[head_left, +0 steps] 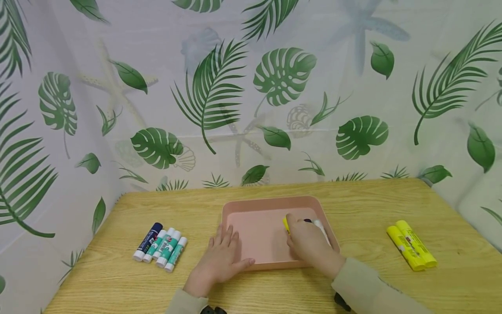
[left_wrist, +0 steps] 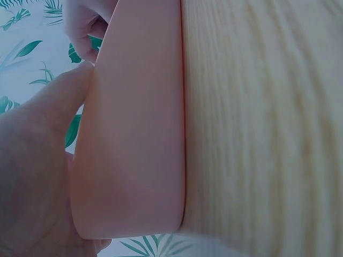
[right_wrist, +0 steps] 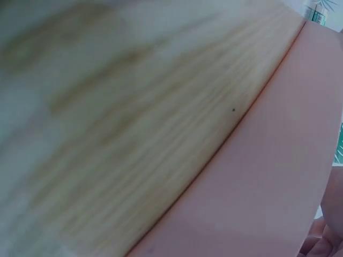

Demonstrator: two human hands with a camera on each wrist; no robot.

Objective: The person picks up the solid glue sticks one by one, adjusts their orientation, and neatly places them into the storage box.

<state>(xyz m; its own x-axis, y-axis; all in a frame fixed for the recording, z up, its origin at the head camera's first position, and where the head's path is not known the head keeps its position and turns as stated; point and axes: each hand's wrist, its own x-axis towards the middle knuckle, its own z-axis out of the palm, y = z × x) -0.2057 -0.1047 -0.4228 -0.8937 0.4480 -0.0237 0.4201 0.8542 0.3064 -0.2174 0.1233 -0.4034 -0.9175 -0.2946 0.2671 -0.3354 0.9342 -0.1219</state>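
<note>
A shallow pink tray [head_left: 255, 231] sits on the table. My left hand [head_left: 220, 258] rests over its front left corner, fingers spread and fairly straight, with the thumb along the front rim. In the left wrist view that hand [left_wrist: 32, 155] lies against the outer wall of the tray [left_wrist: 128, 128]. Inside the tray's right part, my right hand [head_left: 311, 245] grips a yellow glue stick [head_left: 286, 225], mostly hidden by the fingers. Beyond the knuckles show a dark blue end [head_left: 307, 220] of another stick and a white stick [head_left: 320, 227] near the right wall.
Left of the tray lies a group of glue sticks: a dark blue one [head_left: 148, 242] beside several green-and-white ones [head_left: 168, 247]. At the right lie two larger yellow glue sticks [head_left: 412, 245] side by side. A leaf-patterned cloth [head_left: 235, 109] hangs behind the wooden table [head_left: 188, 209].
</note>
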